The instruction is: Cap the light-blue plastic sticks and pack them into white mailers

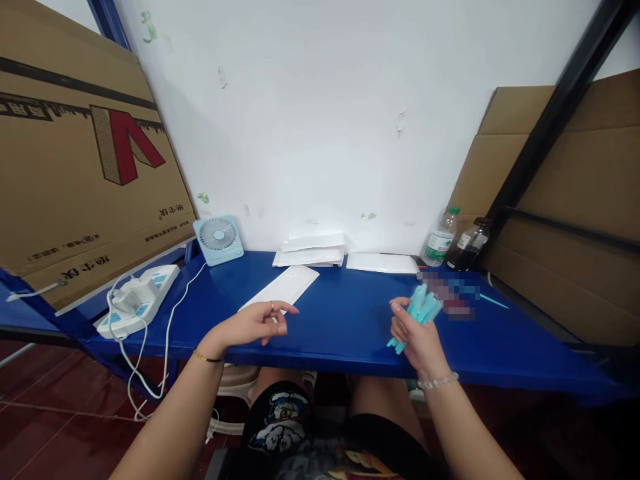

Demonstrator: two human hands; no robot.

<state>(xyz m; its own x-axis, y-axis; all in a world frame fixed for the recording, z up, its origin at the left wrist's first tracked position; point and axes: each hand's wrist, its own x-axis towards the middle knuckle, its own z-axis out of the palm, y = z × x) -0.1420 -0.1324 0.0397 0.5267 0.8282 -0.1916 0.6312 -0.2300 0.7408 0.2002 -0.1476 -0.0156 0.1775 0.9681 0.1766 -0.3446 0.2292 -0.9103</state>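
My right hand [413,337] is closed around a bundle of slim turquoise plastic pieces [424,305], held just above the front part of the blue table. Wider ends fan out above the fist and thin tips poke out below it; their exact kind is unclear. My left hand [260,322] holds nothing. Its index finger stretches to the right while the other fingers bend loosely. Behind and partly under that hand lies a white padded envelope [286,285], set at a slant on the tabletop.
Against the wall are stacked white envelopes [310,255], another flat white packet [381,263] and a blue fan [219,239]. Two bottles [440,243] stand back right. A power strip [143,300] with loose cables occupies the left edge. Cardboard [75,167] flanks the blue table [345,320].
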